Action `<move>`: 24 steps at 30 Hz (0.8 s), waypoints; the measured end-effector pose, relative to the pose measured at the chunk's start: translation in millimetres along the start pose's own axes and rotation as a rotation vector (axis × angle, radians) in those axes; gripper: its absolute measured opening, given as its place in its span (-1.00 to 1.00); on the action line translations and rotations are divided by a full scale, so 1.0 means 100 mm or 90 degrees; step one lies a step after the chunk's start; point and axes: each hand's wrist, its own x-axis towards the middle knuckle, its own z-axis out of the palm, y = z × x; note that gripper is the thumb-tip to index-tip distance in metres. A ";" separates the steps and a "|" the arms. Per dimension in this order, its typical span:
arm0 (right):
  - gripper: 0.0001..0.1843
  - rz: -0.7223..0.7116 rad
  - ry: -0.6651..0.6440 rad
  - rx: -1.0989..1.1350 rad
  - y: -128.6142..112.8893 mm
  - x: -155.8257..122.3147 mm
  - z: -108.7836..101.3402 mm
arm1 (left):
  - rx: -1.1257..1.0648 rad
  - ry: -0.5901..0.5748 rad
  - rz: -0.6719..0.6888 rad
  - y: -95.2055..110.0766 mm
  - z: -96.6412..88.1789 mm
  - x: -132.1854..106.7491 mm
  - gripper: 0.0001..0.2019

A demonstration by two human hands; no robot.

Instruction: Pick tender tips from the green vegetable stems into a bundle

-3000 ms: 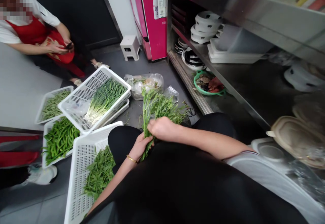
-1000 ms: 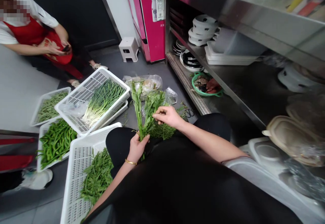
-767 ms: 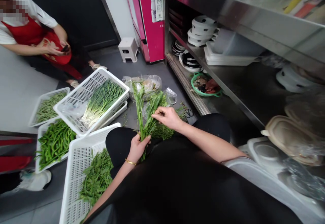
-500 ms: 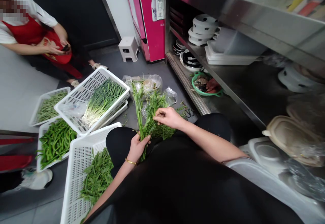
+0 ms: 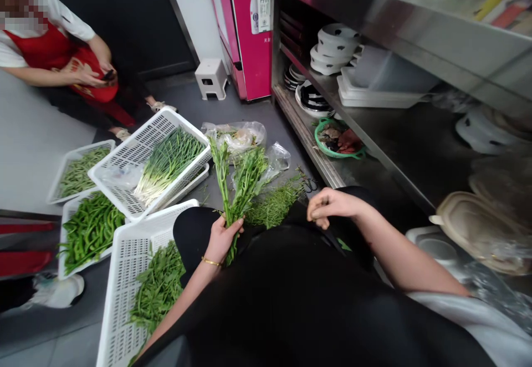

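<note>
My left hand (image 5: 221, 236) is closed around the lower stems of a bunch of leafy greens (image 5: 236, 181), which stands upright over my knee. My right hand (image 5: 328, 207) hovers to the right of the bunch above my lap, fingers curled in a loose pinch; what they hold is too small to make out. A heap of picked stems and leaves (image 5: 274, 205) lies on the floor between my knees. The white slotted basket (image 5: 128, 256) at my left holds picked green leaves (image 5: 160, 286).
White baskets hold spring onions (image 5: 170, 159), green peppers (image 5: 89, 228) and green beans (image 5: 77, 170). Plastic bags (image 5: 241, 134) lie on the floor ahead. A steel shelf (image 5: 366, 128) at right carries plates and a green basket (image 5: 338, 141). A person in a red apron (image 5: 54, 56) crouches at far left.
My right hand has left the bunch and swung right to above my lap. The left hand still grips the stems, with the bunch tilted a little to the left.
</note>
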 end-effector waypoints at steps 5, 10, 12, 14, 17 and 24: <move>-0.75 -0.031 0.318 -0.451 -0.23 0.30 0.26 | 0.045 0.011 0.017 0.01 0.04 0.00 -0.72; -0.61 -0.251 0.451 -0.489 -0.61 0.74 0.34 | 0.108 0.011 0.103 0.09 0.10 -0.05 -0.78; -0.72 -0.228 0.437 -0.529 -0.64 0.89 0.33 | 0.118 0.003 0.120 0.12 0.10 -0.07 -0.80; -0.81 -0.216 0.430 -0.560 -0.59 0.97 0.35 | 0.118 -0.001 0.116 0.12 0.09 -0.09 -0.81; -0.81 -0.260 0.413 -0.628 -0.50 1.00 0.44 | 0.110 -0.009 0.070 0.07 0.07 -0.07 -0.79; -0.80 -0.182 0.616 -0.605 -0.48 0.89 0.13 | 0.099 -0.051 0.003 0.00 0.05 0.02 -0.75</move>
